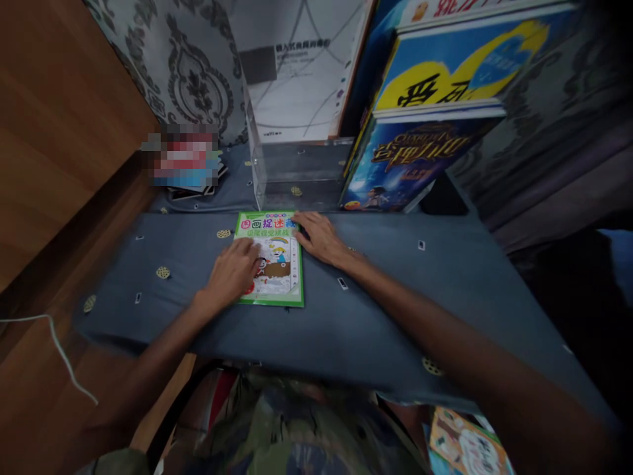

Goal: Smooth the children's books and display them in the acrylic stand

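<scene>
A closed picture book with a green border and a cartoon cover lies flat on the cloth-covered table. My left hand rests over its left side, the extended fingertips on the cover and the palm down. At the upper right corner is my right hand, its fingers stretched out on the edge and the thumb apart, lower down on the right border. Neither hand is wrapped round the book. Part of the cover's left side is hidden under my left hand.
Behind the book stands a clear acrylic stand with a white panel. Upright books, including a dark blue one, stand at the back right. A blurred stack sits back left. A white cable hangs at the left; another book lies low right.
</scene>
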A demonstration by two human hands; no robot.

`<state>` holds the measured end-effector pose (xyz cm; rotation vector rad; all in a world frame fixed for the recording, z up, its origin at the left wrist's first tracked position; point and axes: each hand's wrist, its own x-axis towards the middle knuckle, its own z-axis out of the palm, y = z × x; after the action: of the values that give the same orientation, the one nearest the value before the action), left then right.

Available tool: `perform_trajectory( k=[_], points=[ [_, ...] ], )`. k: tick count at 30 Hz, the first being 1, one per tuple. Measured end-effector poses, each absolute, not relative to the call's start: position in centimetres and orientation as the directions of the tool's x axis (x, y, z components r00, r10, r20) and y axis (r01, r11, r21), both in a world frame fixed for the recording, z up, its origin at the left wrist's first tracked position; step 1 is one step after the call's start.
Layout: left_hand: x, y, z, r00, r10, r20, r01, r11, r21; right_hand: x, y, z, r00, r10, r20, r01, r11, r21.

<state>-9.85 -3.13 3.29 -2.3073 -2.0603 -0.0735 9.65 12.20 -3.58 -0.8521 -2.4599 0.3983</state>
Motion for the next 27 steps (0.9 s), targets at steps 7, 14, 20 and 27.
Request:
perform_trajectory(
  k=[7,14,20,27],
  points=[
    [-7.3,-6.9,3.2,0.551,0.829,0.091,0.818,-0.559,0.137,9.6,12.1,-3.4,-0.682,0.643,0.348,0.498,0.757,-0.424],
    [-6.7,-7.0,2.5,0.535,0.843,0.057,0.843,-0.537,0.023,10.0,10.5,-2.9,-0.686,0.644,0.339,0.498,0.755,-0.427],
    [-6.8,-6.9,2.9,0.572,0.81,0.127,0.815,-0.58,0.026,12.0,7.0,-2.3,-0.737,0.538,0.409,0.304,0.805,-0.51],
    [-6.9,-6.8,3.2,0.574,0.801,0.169,0.8,-0.593,0.093,14.4,2.5,-1.2,-0.745,0.564,0.356,0.146,0.659,-0.738]
  ],
)
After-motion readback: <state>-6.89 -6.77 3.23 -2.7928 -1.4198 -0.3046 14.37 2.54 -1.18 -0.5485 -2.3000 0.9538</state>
